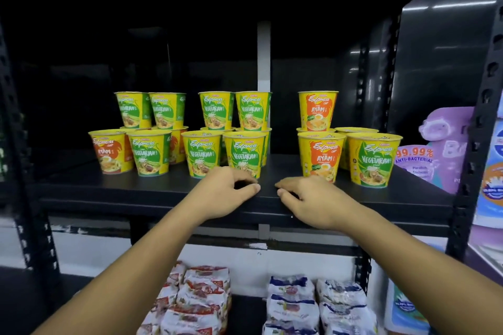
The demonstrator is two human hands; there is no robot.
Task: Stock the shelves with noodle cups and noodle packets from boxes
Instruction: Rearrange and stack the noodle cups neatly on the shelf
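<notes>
Black steel rack (487,106) fills the view; its middle shelf board (408,198) carries the stock, and the bay above it is too dark to read. Noodle cups sit toward the back in three clusters, all upright with labels facing out so they read from the aisle: left cluster (148,151), middle cluster (245,155) and right cluster (321,156). Each is two tiers high, upper cups resting on the lids of the rear cups. Flavours are mixed — orange Ayam among the green Vegetarian ones. The board's front strip is bare, probably kept for the next row. On the level below lie noodle packets, a red-printed stack (201,296) beside a blue-printed stack (294,302), laid flat and piled because they won't stand. A purple pouch (441,144) leans at the right end, not part of this job. No box in view. The left hand (228,193) and right hand (313,198) are over the board's front edge, close together, between the middle and right clusters. Both have loosely curled fingers and hold nothing. My guess is they're between cups — the next move is back to the box for more.
</notes>
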